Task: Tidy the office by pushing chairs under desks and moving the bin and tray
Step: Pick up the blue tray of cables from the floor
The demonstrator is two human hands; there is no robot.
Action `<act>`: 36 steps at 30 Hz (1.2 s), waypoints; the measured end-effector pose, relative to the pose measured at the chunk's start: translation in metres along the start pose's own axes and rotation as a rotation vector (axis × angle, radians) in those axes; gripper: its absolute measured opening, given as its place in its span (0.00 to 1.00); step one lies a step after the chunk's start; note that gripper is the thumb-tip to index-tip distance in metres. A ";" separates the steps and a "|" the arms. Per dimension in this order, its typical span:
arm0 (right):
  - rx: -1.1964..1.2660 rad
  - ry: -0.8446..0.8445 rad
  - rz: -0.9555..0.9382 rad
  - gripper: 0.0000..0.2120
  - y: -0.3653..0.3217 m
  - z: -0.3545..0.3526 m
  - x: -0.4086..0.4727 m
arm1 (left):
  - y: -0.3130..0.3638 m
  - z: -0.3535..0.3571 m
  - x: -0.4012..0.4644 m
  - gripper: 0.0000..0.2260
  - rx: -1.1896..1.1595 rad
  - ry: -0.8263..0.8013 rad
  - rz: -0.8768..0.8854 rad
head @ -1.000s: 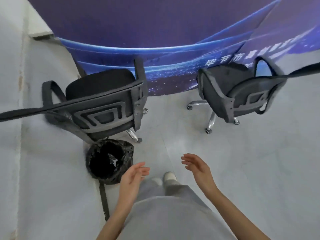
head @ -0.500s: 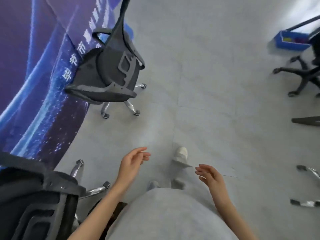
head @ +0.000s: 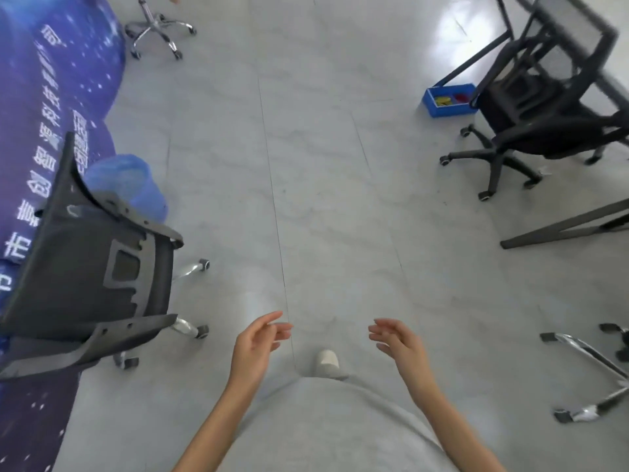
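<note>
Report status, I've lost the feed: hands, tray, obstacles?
Left hand, right hand open, empty. Blue tray on floor by black chair. Floor between looks clear.

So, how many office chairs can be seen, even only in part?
4. A grey chair stands at the left by the banner, a black chair at the upper right by the desk; only a chrome base shows at the top left and another base at the right edge. Others may be out of view.

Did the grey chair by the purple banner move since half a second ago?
Cannot tell. The grey chair stands beside the purple banner as it did earlier; only the head camera turned. Neither the left hand nor the right hand touches it.
</note>
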State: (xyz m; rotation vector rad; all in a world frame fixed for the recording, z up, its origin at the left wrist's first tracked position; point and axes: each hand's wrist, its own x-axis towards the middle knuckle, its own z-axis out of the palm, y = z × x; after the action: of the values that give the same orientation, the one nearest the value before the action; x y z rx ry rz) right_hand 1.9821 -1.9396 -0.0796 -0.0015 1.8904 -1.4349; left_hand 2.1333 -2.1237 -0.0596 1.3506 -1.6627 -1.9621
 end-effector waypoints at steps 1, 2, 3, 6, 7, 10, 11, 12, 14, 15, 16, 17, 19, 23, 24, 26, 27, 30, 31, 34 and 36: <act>0.001 -0.015 -0.032 0.14 -0.023 0.001 0.025 | 0.009 0.005 0.013 0.11 -0.007 0.018 -0.012; 0.001 -0.022 -0.059 0.14 -0.046 0.004 0.049 | 0.017 0.008 0.027 0.11 -0.010 0.035 -0.029; 0.005 -0.024 -0.084 0.14 -0.068 0.006 0.071 | 0.025 0.011 0.040 0.11 -0.010 0.052 -0.043; 0.029 -0.034 -0.159 0.15 -0.126 0.013 0.138 | 0.043 0.019 0.086 0.11 -0.033 0.099 -0.075; 0.033 -0.035 -0.171 0.15 -0.141 0.015 0.161 | 0.049 0.023 0.104 0.11 -0.041 0.109 -0.092; 0.033 -0.013 -0.182 0.15 -0.174 0.018 0.230 | 0.076 0.039 0.172 0.11 -0.051 0.102 -0.109; 0.031 0.000 -0.167 0.15 -0.182 0.018 0.252 | 0.089 0.045 0.199 0.11 -0.050 0.087 -0.110; 0.029 0.011 -0.148 0.15 -0.190 0.019 0.273 | 0.105 0.051 0.228 0.11 -0.045 0.068 -0.105; 0.024 0.040 -0.101 0.15 -0.204 0.018 0.311 | 0.143 0.065 0.287 0.10 -0.010 0.026 -0.075; 0.023 0.063 -0.079 0.15 -0.211 0.016 0.327 | 0.164 0.074 0.316 0.10 0.020 -0.004 -0.051; 0.027 0.086 -0.062 0.15 -0.219 0.014 0.343 | 0.187 0.084 0.344 0.10 0.049 -0.038 -0.028; 0.032 0.110 -0.049 0.15 -0.226 0.011 0.357 | 0.211 0.096 0.372 0.10 0.072 -0.073 -0.005; 0.034 0.158 -0.012 0.15 -0.243 0.004 0.384 | 0.256 0.124 0.424 0.11 0.107 -0.148 0.028; 0.091 0.252 0.044 0.15 -0.277 -0.013 0.433 | 0.335 0.186 0.517 0.10 0.164 -0.283 0.099; 0.116 0.273 0.052 0.14 -0.286 -0.017 0.450 | 0.351 0.202 0.540 0.10 0.170 -0.307 0.110; 0.152 0.314 0.054 0.14 -0.305 -0.026 0.492 | 0.378 0.233 0.585 0.10 0.189 -0.339 0.132; 0.161 0.329 0.052 0.15 -0.315 -0.031 0.517 | 0.388 0.248 0.608 0.10 0.196 -0.345 0.138; 0.175 0.327 0.031 0.15 -0.359 -0.049 0.601 | 0.414 0.289 0.670 0.10 0.203 -0.337 0.129; 0.176 0.316 0.026 0.15 -0.377 -0.055 0.629 | 0.421 0.300 0.688 0.10 0.199 -0.329 0.110; 0.153 0.266 -0.037 0.17 -0.446 -0.074 0.711 | 0.442 0.324 0.733 0.10 0.173 -0.273 0.056; 0.133 0.237 -0.076 0.17 -0.495 -0.084 0.764 | 0.459 0.334 0.763 0.11 0.167 -0.238 0.010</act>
State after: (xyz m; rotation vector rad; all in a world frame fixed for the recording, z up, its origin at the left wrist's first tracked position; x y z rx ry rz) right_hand 1.1782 -2.3757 -0.0840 0.1691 1.9970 -1.6716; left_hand 1.2969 -2.5771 -0.0539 1.1970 -1.9750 -2.0871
